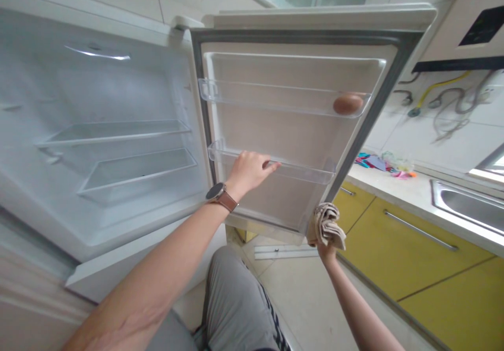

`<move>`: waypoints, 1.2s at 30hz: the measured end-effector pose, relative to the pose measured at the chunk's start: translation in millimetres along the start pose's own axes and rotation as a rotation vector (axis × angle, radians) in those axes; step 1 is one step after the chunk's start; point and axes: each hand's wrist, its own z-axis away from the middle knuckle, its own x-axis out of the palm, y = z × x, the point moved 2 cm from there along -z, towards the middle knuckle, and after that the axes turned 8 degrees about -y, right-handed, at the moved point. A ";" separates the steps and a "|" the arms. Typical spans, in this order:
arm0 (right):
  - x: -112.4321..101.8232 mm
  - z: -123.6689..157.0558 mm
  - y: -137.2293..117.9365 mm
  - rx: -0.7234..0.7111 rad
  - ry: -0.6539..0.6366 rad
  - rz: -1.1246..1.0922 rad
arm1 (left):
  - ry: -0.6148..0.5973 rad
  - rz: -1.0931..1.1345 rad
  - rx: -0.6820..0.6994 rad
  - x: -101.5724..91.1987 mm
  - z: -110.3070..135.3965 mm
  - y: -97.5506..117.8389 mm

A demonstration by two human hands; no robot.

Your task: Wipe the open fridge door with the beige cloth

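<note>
The fridge door [299, 141] stands wide open in front of me. My left hand [248, 171], with a watch on the wrist, rests on the rim of the lower clear door shelf [307, 171], fingers curled over its edge. My right hand [327, 248] is closed on a bunched beige cloth [326, 225], pressed at the door's lower right corner. A single brown egg [348, 104] lies at the right end of the upper door shelf [255, 94].
The fridge interior [102, 130] on the left shows bare glass shelves. To the right run yellow cabinets [417, 256], a pale countertop [397, 185] with small colourful items [384, 163], and a steel sink [468, 204]. My grey-trousered leg [236, 298] is below.
</note>
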 end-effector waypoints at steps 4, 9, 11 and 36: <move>2.7 45.8 11.2 0.049 0.023 -0.027 | 0.002 -0.007 -0.001 1.8 -0.6 -1.2; 8.3 72.5 24.6 0.143 0.024 -0.036 | 0.015 0.006 0.005 2.7 0.0 -1.9; 9.7 76.6 27.4 0.160 0.028 -0.041 | 0.017 0.003 0.004 2.7 0.5 -2.4; 8.1 105.1 26.4 0.350 -0.058 -0.131 | 0.009 0.039 0.024 3.2 2.3 -3.1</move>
